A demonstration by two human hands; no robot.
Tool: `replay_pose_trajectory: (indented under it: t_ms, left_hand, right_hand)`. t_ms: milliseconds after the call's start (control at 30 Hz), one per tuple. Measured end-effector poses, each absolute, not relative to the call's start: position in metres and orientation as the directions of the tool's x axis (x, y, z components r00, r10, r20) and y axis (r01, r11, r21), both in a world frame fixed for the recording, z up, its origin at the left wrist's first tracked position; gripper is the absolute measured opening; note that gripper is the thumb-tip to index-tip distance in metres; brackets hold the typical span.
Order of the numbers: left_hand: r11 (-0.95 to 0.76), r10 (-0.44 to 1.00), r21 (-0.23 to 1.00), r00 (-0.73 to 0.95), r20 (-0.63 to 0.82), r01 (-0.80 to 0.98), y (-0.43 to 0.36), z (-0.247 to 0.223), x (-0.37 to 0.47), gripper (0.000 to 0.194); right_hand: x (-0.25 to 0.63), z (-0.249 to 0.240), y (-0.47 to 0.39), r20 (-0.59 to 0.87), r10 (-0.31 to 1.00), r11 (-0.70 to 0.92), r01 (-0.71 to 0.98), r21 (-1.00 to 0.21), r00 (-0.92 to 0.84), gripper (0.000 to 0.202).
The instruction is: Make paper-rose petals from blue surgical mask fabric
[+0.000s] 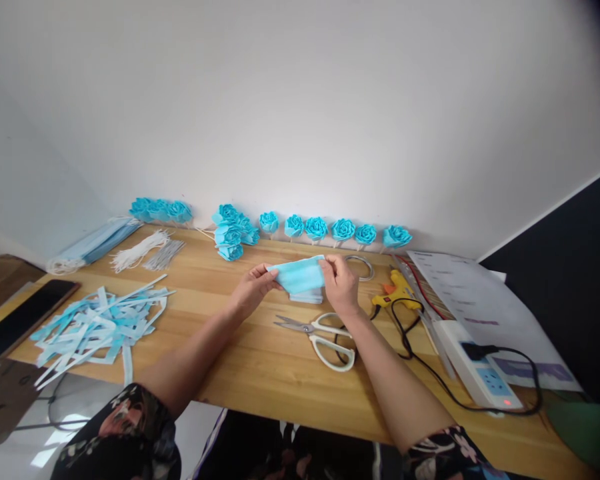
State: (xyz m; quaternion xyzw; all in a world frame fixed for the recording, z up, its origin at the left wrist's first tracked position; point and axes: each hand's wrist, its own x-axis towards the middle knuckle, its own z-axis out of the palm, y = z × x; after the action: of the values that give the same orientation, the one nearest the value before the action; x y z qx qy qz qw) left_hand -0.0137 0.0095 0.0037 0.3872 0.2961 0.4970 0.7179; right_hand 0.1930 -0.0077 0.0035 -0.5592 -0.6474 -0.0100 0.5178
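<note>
A light-blue piece of face-mask fabric [300, 273] is stretched between my two hands above the table. My left hand [257, 287] pinches its left end, and my right hand [341, 283] grips the right end with bent fingers. Under the fabric lies a small pale stack of similar pieces [307, 296], partly covered. Just in front of it, white-handled scissors [311, 329] rest partly spread, the blades pointing left, near my right forearm. A yellow glue gun [396, 292] lies right of my right hand, and a roll of silver wire [363, 268] sits behind that hand.
Blue fabric flowers [316, 229] line the wall. On the left are face masks [97, 245], white ear loops [139, 251], thin metal strips [165, 255], a heap of cut strips [105, 327] and a phone [25, 320]. A power strip [480, 370] and paper sheet [500, 320] lie right.
</note>
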Motion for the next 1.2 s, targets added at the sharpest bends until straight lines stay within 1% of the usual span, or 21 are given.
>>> replay_pose_trajectory:
  t_ms: [167,300,400,500,633,767,867,967,1200]
  left_hand:
    - [0.195,0.915,0.843,0.402,0.027,-0.501,0.006,0.006,-0.014,0.033]
    - [0.193,0.897,0.833,0.437,0.064,-0.518,0.003,0.007,-0.013,0.034]
    - [0.213,0.892,0.815,0.448,0.063,-0.539,0.003,0.006,-0.012,0.034]
    - [0.248,0.897,0.795,0.442,0.027,-0.553,0.003,0.005,-0.011,0.035]
    - [0.278,0.9,0.789,0.435,-0.014,-0.548,0.003,0.002,-0.009,0.039]
    - [0.28,0.894,0.811,0.447,-0.026,-0.514,0.0,0.001,-0.007,0.055]
    - [0.286,0.887,0.837,0.458,-0.048,-0.466,-0.002,0.002,-0.005,0.059]
    - [0.289,0.893,0.848,0.444,-0.071,-0.444,-0.004,0.003,-0.003,0.057]
    - [0.327,0.906,0.835,0.398,-0.145,-0.441,-0.004,-0.001,-0.001,0.044]
  right_hand:
    - [0.192,0.005,-0.007,0.646,0.735,0.35,0.7,-0.622,0.206,0.029]
    - [0.19,0.008,-0.007,0.628,0.75,0.376,0.649,-0.662,0.205,0.028]
    - [0.188,0.01,-0.009,0.619,0.758,0.385,0.624,-0.68,0.207,0.027]
    - [0.184,0.011,-0.011,0.608,0.766,0.374,0.625,-0.686,0.209,0.027]
    - [0.179,0.01,-0.013,0.6,0.778,0.374,0.631,-0.68,0.186,0.028]
    - [0.175,0.009,-0.014,0.612,0.778,0.397,0.643,-0.655,0.144,0.028]
    - [0.173,0.009,-0.016,0.62,0.777,0.42,0.646,-0.637,0.106,0.027]
    - [0.17,0.009,-0.018,0.621,0.781,0.435,0.651,-0.622,0.071,0.027]
    - [0.164,0.01,-0.022,0.637,0.771,0.467,0.676,-0.57,0.004,0.028]
